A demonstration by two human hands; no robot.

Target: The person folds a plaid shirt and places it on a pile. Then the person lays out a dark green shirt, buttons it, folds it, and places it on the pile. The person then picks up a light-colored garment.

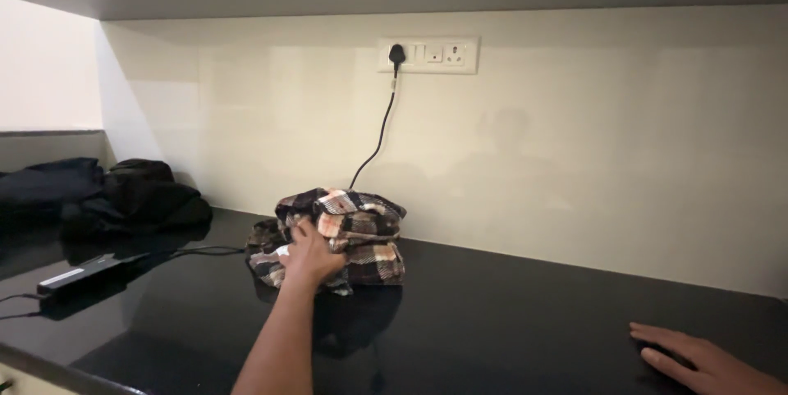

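Observation:
A crumpled checked shirt (pixel 361 227) in brown, white and pink lies bunched on the black countertop (pixel 509 321) near the back wall. My left hand (pixel 310 254) reaches forward and grips its front left side, fingers closed into the cloth. My right hand (pixel 698 358) rests flat on the countertop at the far right, fingers spread, holding nothing.
A black cable (pixel 379 128) runs from a plug in the wall socket (pixel 428 54) down behind the shirt. A dark flat device (pixel 86 272) with a cord lies at the left. Dark clothes (pixel 107 194) are piled in the back left corner.

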